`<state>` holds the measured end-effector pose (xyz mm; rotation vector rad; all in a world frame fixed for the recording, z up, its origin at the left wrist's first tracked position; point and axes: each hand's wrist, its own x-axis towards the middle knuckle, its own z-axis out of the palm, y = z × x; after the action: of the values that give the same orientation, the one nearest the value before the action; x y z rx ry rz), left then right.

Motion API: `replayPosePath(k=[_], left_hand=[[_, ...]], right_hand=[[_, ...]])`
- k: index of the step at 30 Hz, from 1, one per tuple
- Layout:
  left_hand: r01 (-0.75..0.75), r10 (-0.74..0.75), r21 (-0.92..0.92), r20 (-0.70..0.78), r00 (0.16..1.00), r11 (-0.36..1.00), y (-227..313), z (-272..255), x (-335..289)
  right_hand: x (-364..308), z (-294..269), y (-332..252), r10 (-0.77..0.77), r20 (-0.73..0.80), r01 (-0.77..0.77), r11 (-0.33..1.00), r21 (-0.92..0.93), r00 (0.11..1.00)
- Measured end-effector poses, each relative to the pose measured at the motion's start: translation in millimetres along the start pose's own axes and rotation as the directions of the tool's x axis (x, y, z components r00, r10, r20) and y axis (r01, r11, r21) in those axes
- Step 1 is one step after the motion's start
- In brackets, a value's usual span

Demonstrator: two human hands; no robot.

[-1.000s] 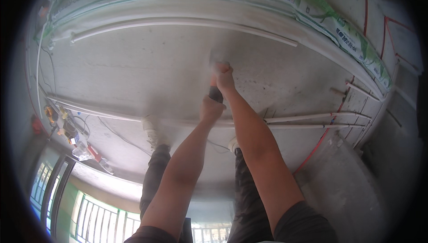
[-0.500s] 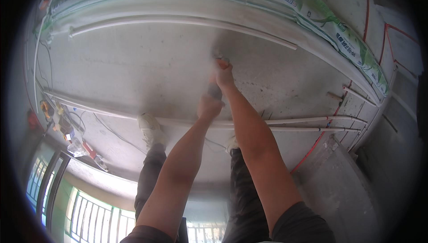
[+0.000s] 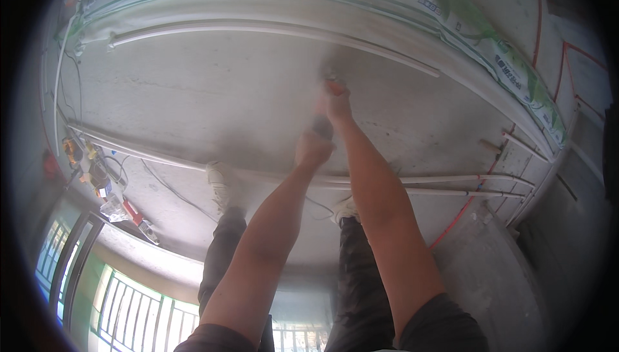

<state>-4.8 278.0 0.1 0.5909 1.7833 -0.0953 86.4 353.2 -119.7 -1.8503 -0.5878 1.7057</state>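
An angle grinder (image 3: 321, 108) with an orange-red body lies between my two hands, its head low against the grey concrete floor (image 3: 193, 94). My left hand (image 3: 314, 150) is closed round the dark rear end of the tool. Further forward, my right hand (image 3: 338, 105) grips the body close behind the head. Dust haze blurs the head and the disc, so I cannot tell exactly how it meets the floor. Ahead of the tool, a long white pipe (image 3: 258, 26) runs across the floor.
More white pipes (image 3: 438, 191) run just beyond my shoes (image 3: 220, 184). Green-and-white plastic sheeting (image 3: 503, 74) lines the far side. A grey cable (image 3: 171, 187) trails on the left, near a cluster of tools (image 3: 100, 181). A short stick-like piece (image 3: 490, 147) lies at right.
The grinder and both hands have moved slightly to the right over the floor. My view has shifted a little, and more of my right shoe shows. Both hands keep their grip.
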Motion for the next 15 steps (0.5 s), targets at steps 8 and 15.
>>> replayPosePath(k=[8, 15], left_hand=[[-0.187, 0.181, -0.125, -0.055, 0.982, 0.974, 15.6, 16.5, 0.7], [-0.148, 0.146, -0.022, -0.084, 0.986, 0.989, -6.8, -0.1, -74.3]], right_hand=[[38.7, -28.9, 22.5, -0.209, -0.039, 0.187, 0.931, -0.314, 0.977], [-87.9, -20.1, -20.9, -0.041, -0.156, 0.055, 0.995, 0.088, 0.987]])
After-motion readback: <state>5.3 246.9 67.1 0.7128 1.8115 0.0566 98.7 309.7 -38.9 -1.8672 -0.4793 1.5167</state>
